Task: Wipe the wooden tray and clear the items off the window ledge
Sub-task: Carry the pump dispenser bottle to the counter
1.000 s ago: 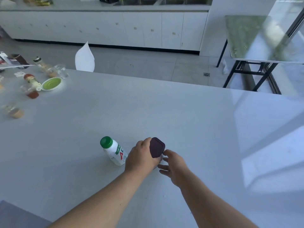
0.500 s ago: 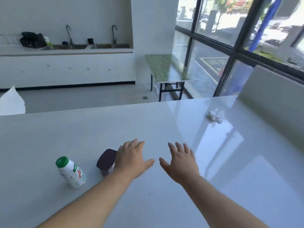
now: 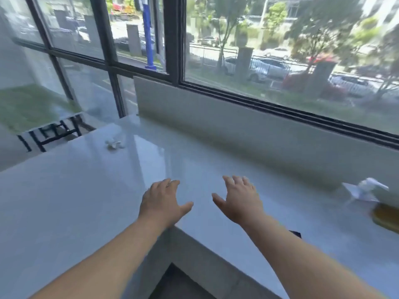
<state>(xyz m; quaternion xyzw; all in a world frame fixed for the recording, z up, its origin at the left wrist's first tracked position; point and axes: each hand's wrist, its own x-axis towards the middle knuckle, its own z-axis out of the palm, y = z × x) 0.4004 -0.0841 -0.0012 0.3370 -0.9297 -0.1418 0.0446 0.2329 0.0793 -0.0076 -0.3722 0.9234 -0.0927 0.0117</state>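
Observation:
Both of my hands hover empty over the white window ledge [image 3: 216,152], fingers spread. My left hand [image 3: 162,201] is over the inner corner of the counter; my right hand [image 3: 239,201] is beside it, palm down. A crumpled white tissue [image 3: 114,144] lies on the ledge at the far left. At the right edge, a folded white paper [image 3: 364,190] stands next to a brown wooden piece [image 3: 386,216] that is cut off by the frame, possibly the tray. A small dark object [image 3: 295,233] peeks out behind my right forearm.
The ledge runs along a low white wall under a black-framed window [image 3: 259,100]. The white counter [image 3: 54,201] meets the ledge at an inner corner, with a gap to the floor below. A green-topped folding table [image 3: 32,108] stands beyond at the left.
My view has swung right from the counter to the window ledge. The bottle and purple-lidded container I let go of are out of view. Both hands stay open and have moved toward the ledge.

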